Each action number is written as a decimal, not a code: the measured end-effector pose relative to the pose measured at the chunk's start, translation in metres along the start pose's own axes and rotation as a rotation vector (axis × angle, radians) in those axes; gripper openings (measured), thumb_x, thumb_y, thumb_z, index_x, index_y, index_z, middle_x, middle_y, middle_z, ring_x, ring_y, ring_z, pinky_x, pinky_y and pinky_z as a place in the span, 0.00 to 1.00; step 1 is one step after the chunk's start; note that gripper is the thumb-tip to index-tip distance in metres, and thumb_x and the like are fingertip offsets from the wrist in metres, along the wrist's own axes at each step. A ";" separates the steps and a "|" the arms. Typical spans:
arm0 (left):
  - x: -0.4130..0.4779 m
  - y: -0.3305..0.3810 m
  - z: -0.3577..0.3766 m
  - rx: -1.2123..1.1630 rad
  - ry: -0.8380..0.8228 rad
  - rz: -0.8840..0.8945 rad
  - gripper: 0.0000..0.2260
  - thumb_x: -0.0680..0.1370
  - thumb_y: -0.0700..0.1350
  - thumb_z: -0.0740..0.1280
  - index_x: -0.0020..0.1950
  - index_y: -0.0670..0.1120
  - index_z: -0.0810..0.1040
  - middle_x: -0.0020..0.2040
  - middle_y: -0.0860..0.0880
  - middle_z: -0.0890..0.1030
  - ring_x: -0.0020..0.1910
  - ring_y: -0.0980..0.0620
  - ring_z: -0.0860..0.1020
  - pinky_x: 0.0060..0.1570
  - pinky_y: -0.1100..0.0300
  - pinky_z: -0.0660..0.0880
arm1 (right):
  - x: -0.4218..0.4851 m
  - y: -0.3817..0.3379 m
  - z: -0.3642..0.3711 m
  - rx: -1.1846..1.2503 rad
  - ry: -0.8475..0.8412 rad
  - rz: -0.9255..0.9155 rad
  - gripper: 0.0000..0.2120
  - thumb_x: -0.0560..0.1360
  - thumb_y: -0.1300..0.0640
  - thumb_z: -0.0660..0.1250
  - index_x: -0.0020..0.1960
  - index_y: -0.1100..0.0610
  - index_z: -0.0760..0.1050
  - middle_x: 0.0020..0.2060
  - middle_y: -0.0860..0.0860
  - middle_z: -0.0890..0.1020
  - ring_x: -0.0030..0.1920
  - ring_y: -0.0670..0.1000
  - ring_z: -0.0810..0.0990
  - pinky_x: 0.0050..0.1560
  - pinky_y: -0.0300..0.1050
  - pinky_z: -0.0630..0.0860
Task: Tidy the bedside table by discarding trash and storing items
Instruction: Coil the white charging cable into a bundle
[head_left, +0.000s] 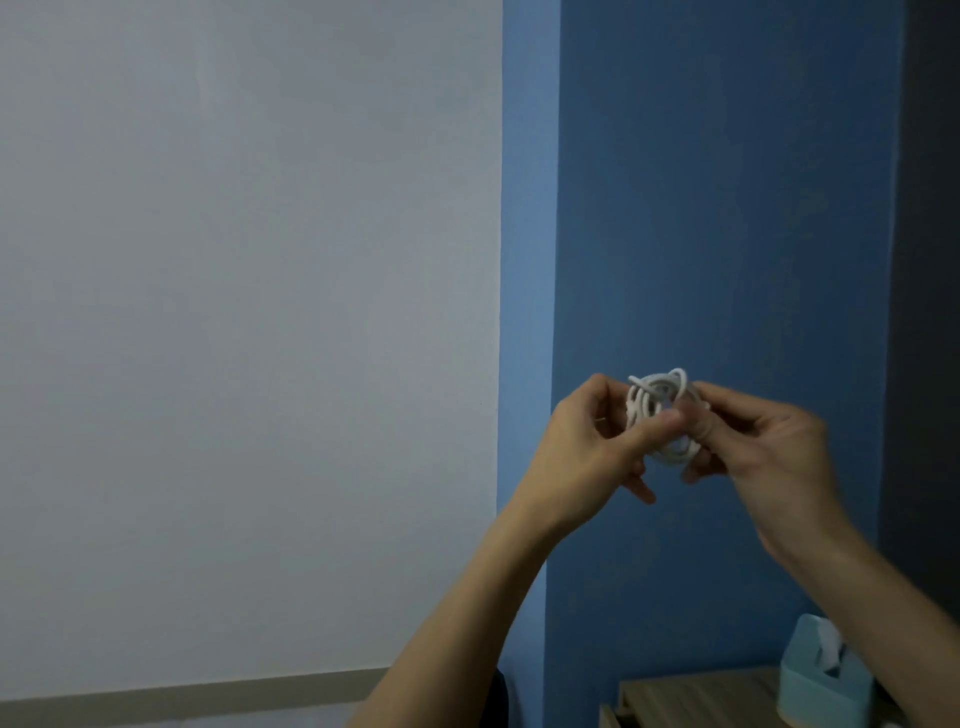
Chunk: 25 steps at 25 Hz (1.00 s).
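A white cable (655, 402) is wound into a small coil and held up in front of the blue wall. My left hand (587, 447) pinches the coil from the left, thumb across its front. My right hand (769, 452) grips it from the right, fingers curled around its lower edge. One short cable end sticks out at the coil's top left. Low at the bottom right, the wooden bedside table (691, 693) shows only its top corner.
A light blue tissue box (810, 675) with a white tissue poking out stands on the table at the bottom right. A pale grey wall fills the left, a blue wall (727, 208) the right, with a dark strip at the far right edge.
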<state>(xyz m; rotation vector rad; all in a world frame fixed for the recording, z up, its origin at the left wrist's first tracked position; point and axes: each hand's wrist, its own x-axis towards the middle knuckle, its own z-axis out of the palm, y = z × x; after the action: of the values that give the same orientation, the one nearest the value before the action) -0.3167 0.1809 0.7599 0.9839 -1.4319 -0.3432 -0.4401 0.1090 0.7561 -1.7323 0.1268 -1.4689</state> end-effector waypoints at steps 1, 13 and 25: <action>0.000 -0.002 0.001 0.033 0.028 0.000 0.07 0.76 0.42 0.69 0.44 0.44 0.72 0.36 0.45 0.74 0.27 0.55 0.73 0.29 0.56 0.80 | -0.001 0.001 0.000 -0.026 0.014 -0.007 0.15 0.58 0.40 0.72 0.42 0.45 0.83 0.29 0.46 0.83 0.25 0.43 0.75 0.26 0.36 0.76; 0.000 -0.026 -0.006 0.034 0.039 -0.042 0.08 0.80 0.40 0.63 0.52 0.38 0.80 0.38 0.43 0.79 0.32 0.50 0.77 0.35 0.54 0.83 | -0.008 0.004 0.003 -0.343 0.014 -0.053 0.03 0.62 0.45 0.70 0.36 0.36 0.81 0.34 0.43 0.84 0.32 0.50 0.83 0.39 0.50 0.82; -0.001 -0.050 0.003 -0.308 -0.115 -0.270 0.07 0.79 0.40 0.63 0.54 0.42 0.79 0.34 0.53 0.81 0.31 0.57 0.78 0.37 0.62 0.81 | -0.008 0.027 -0.019 -0.263 -0.095 0.067 0.13 0.58 0.39 0.75 0.38 0.44 0.83 0.33 0.49 0.85 0.31 0.46 0.82 0.31 0.40 0.80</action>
<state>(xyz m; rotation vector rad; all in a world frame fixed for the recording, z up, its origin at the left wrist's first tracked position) -0.3018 0.1513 0.7221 0.9146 -1.2998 -0.8060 -0.4473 0.0857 0.7321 -1.9848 0.3376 -1.3663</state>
